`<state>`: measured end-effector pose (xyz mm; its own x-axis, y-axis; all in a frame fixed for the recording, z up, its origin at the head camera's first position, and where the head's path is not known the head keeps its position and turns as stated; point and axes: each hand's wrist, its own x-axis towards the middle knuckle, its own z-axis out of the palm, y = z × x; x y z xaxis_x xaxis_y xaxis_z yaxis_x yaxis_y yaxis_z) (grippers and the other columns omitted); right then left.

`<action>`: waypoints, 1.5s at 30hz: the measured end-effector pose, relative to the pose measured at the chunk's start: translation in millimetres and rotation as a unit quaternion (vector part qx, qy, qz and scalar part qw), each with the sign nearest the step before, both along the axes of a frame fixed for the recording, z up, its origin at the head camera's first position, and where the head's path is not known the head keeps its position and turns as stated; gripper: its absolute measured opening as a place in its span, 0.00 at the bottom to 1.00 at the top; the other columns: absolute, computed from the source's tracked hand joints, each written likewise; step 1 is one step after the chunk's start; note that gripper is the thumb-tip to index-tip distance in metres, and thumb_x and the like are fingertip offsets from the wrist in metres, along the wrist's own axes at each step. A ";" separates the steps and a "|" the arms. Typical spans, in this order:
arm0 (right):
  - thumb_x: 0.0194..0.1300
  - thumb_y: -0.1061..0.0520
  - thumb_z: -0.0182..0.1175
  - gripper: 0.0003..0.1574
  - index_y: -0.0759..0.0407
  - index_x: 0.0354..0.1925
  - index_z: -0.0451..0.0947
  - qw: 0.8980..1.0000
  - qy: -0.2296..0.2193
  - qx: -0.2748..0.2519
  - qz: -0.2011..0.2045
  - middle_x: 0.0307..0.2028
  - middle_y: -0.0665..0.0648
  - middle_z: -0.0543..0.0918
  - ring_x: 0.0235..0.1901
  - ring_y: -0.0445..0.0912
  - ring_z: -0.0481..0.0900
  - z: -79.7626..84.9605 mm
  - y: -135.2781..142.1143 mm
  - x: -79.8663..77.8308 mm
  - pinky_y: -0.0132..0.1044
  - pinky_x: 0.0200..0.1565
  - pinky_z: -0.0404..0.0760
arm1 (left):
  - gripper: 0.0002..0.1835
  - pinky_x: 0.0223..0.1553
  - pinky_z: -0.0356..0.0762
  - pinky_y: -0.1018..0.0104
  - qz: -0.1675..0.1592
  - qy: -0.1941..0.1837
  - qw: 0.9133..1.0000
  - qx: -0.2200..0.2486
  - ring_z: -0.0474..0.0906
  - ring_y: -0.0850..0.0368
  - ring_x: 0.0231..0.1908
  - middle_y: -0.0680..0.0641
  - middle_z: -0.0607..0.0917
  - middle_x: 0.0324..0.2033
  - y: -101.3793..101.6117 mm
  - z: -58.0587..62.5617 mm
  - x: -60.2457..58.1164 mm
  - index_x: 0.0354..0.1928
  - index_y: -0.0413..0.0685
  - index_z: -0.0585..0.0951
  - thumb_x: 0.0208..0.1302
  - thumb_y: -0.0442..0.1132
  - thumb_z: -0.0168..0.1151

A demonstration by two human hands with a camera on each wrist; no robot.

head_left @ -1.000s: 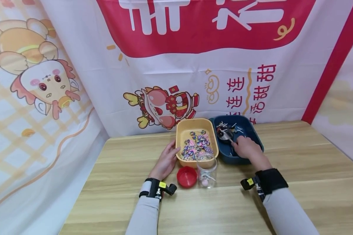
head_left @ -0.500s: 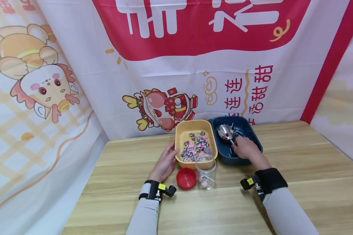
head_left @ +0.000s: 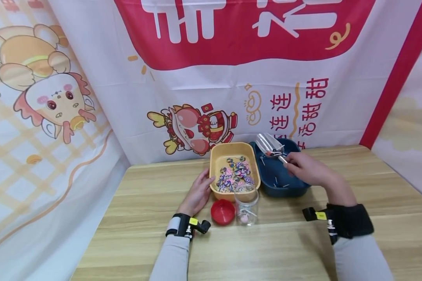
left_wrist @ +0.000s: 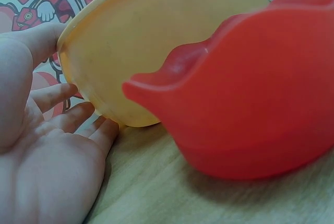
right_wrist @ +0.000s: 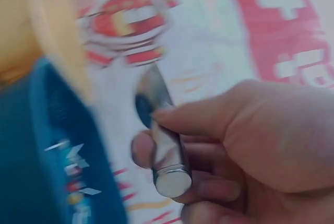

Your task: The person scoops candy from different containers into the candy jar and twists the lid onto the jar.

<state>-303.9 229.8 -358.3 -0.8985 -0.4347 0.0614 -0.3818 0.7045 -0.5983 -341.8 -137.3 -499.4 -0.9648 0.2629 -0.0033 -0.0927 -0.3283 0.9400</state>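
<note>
My right hand (head_left: 311,168) grips the handle of a metal scoop (head_left: 266,143) raised over the back of the dark blue bin (head_left: 302,190). Small dark and red pieces with white sticks lie in the scoop's mouth. In the right wrist view my fingers wrap the scoop's round handle (right_wrist: 169,153). My left hand (head_left: 197,193) rests against the left side of the yellow bin (head_left: 215,156), thumb at its rim and fingers lying extended along the outer wall. Several miniature swirl lollipops (head_left: 233,175) lie inside that bin.
In front of the yellow bin stand a red scalloped-edge cup or lid (head_left: 223,212) and a clear jar (head_left: 247,203) with a pink lollipop inside. Both bins sit side by side at the back of the wooden table (head_left: 140,218), near a printed cloth (head_left: 183,86).
The scoop has risen out of the blue bin's contents, carrying some pieces, and tipped toward the back. My right wrist has shifted right. The left hand has stayed at the yellow bin.
</note>
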 end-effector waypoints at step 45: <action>0.75 0.58 0.59 0.15 0.53 0.54 0.86 0.987 -0.052 -0.019 0.152 0.32 0.46 0.83 0.33 0.45 0.80 62.9 36.6 81.1 0.33 0.33 0.83 | 0.35 0.78 0.55 0.56 0.005 -0.004 1.000 -0.005 0.54 0.47 0.78 0.43 0.54 0.80 0.5 2.1 0.3 0.81 0.47 0.52 0.78 0.37 0.52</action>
